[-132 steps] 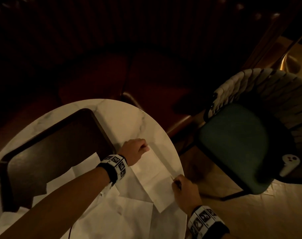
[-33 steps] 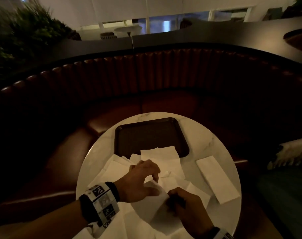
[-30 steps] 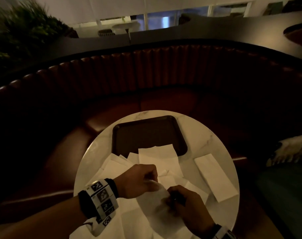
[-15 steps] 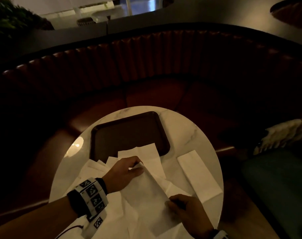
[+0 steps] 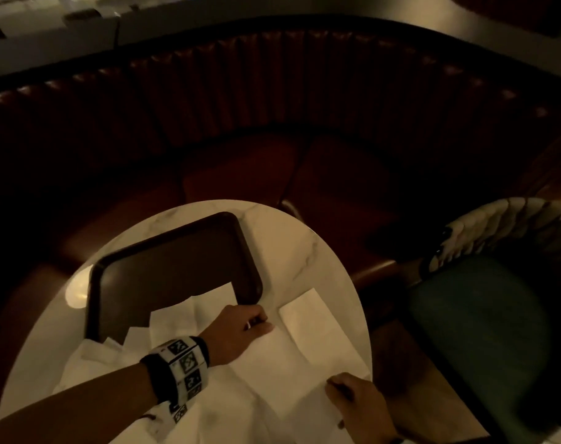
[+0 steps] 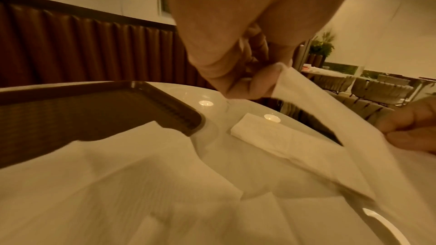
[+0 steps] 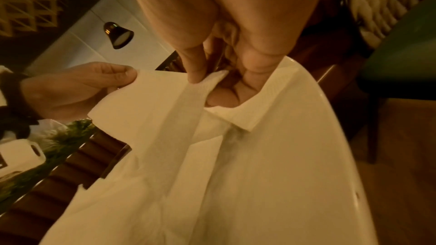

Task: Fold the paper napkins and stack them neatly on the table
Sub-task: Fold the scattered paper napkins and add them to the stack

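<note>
A white paper napkin is stretched between my two hands over the round marble table. My left hand pinches its far corner between thumb and fingers. My right hand pinches the near corner at the table's right edge. One folded napkin lies flat on the table just right of the held one, also seen from the left wrist. Several loose unfolded napkins are heaped at the near left, partly over the tray.
A dark brown tray sits at the table's far left. A curved red-brown booth seat wraps the far side. A green chair with a woven back stands close to the right of the table.
Both hands have carried the napkin rightward toward the folded one, and it is now stretched out between them. The head view has swung down and right.
</note>
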Motion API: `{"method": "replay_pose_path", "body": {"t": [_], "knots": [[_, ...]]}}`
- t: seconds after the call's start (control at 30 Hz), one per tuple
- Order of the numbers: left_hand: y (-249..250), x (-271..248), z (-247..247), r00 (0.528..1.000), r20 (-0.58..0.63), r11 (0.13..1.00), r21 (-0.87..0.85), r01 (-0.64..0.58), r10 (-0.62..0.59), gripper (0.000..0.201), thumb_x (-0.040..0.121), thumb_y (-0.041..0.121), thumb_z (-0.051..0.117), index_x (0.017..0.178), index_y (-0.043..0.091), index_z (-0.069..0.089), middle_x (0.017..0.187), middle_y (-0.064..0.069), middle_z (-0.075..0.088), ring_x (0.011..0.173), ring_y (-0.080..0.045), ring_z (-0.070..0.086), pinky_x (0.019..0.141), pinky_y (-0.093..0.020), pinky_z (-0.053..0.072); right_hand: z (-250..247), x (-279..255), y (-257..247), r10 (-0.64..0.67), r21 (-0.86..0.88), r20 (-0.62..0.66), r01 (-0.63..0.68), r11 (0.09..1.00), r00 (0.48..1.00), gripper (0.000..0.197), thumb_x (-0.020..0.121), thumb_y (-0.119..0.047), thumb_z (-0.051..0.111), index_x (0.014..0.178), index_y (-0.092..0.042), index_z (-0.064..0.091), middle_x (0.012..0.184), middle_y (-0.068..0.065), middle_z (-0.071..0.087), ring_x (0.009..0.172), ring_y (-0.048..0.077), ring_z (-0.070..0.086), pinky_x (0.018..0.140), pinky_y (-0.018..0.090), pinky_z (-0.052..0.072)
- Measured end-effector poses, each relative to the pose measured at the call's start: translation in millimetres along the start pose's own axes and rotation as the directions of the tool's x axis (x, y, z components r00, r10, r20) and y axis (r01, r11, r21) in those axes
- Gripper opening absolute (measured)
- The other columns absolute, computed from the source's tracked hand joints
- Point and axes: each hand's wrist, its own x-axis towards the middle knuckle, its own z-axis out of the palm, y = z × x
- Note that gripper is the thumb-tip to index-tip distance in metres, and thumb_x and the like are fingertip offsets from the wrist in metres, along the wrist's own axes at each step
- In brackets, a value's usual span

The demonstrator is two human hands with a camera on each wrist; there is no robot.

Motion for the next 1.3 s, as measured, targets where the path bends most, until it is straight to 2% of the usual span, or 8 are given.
{"method": "replay_pose_path", "body": {"t": [0.17, 0.23, 0.4, 0.53, 0.83, 1.0, 1.2, 1.3], "knots": [[-6, 53, 20, 0.998, 0.057, 1.0, 0.002, 0.007, -0.007, 0.024, 0.09, 0.03, 0.064, 0.08, 0.009, 0.06, 0.061, 0.014, 0.054, 0.061, 0.0, 0.049, 0.061, -0.011, 0.038, -13, 26, 16, -0.005, -0.043, -0.026, 0.004, 0.999, 1.0, 0.016, 0.088, -0.025, 0.062, 0.082, -0.039, 0.061, 0.079, -0.01, 0.07, 0.056, -0.005, 0.061, 0.067, 0.018, 0.053], [-6, 72, 28, 0.997, 0.075, 1.0, 0.012, -0.014, 0.013, 0.025, 0.09, 0.03, 0.064, 0.079, 0.009, 0.06, 0.059, 0.016, 0.054, 0.057, 0.0, 0.047, 0.059, -0.011, 0.036, -18, 35, 22, 0.012, -0.042, -0.08, -0.016, 0.999, 0.997, 0.014, 0.087, -0.023, 0.063, 0.087, -0.037, 0.059, 0.08, -0.012, 0.067, 0.06, -0.002, 0.06, 0.07, 0.017, 0.052], [-5, 117, 42, 0.993, 0.115, 0.996, 0.086, -0.037, 0.027, 0.027, 0.091, 0.037, 0.061, 0.081, 0.012, 0.058, 0.069, -0.004, 0.062, 0.059, -0.005, 0.05, 0.062, -0.025, 0.045, -23, 50, 24, 0.059, -0.016, -0.2, -0.063, 0.998, 0.978, 0.016, 0.085, -0.021, 0.067, 0.089, -0.026, 0.052, 0.08, -0.012, 0.063, 0.068, 0.002, 0.06, 0.067, 0.013, 0.05], [-8, 140, 51, 0.991, 0.134, 0.981, 0.195, -0.017, -0.01, 0.029, 0.092, 0.042, 0.056, 0.079, 0.015, 0.054, 0.071, -0.003, 0.062, 0.065, -0.015, 0.055, 0.066, -0.036, 0.05, -25, 63, 22, 0.029, -0.105, -0.217, -0.053, 0.993, 0.976, 0.015, 0.088, -0.023, 0.062, 0.09, -0.025, 0.048, 0.075, -0.01, 0.061, 0.066, 0.002, 0.058, 0.061, 0.013, 0.048], [-20, 157, 59, 0.991, 0.132, 0.95, 0.302, -0.074, 0.035, 0.024, 0.093, 0.037, 0.055, 0.087, 0.014, 0.057, 0.083, 0.002, 0.059, 0.073, -0.012, 0.051, 0.07, -0.029, 0.045, -31, 77, 19, 0.006, -0.211, -0.194, -0.048, 0.976, 0.981, 0.007, 0.092, -0.021, 0.055, 0.092, -0.021, 0.048, 0.074, -0.015, 0.055, 0.065, -0.001, 0.053, 0.053, 0.007, 0.044], [-25, 164, 62, 0.981, 0.192, 0.94, 0.332, -0.079, 0.014, 0.025, 0.095, 0.042, 0.05, 0.083, 0.02, 0.05, 0.077, 0.008, 0.053, 0.075, -0.014, 0.052, 0.072, -0.036, 0.048, -28, 78, 15, -0.013, -0.286, -0.186, -0.042, 0.957, 0.982, 0.005, 0.094, -0.026, 0.05, 0.093, -0.022, 0.046, 0.082, -0.013, 0.051, 0.074, 0.004, 0.05, 0.064, 0.013, 0.044], [-19, 165, 64, 0.984, 0.177, 0.912, 0.4, -0.096, 0.026, 0.02, 0.096, 0.042, 0.047, 0.089, 0.023, 0.046, 0.094, 0.004, 0.054, 0.087, -0.018, 0.053, 0.078, -0.038, 0.047, -20, 77, 17, -0.041, -0.316, -0.205, -0.027, 0.948, 0.978, 0.008, 0.095, -0.026, 0.046, 0.094, -0.028, 0.038, 0.094, -0.01, 0.049, 0.084, 0.007, 0.051, 0.086, 0.026, 0.05], [-14, 154, 63, 0.979, 0.098, 0.852, 0.483, -0.203, 0.177, 0.02, 0.095, 0.039, 0.047, 0.104, 0.021, 0.046, 0.109, 0.002, 0.046, 0.096, -0.017, 0.05, 0.081, -0.038, 0.05, -16, 75, 17, -0.074, -0.317, -0.238, -0.006, 0.948, 0.969, 0.011, 0.093, -0.024, 0.049, 0.098, -0.027, 0.04, 0.102, -0.006, 0.049, 0.092, 0.013, 0.058, 0.085, 0.032, 0.053]]}}
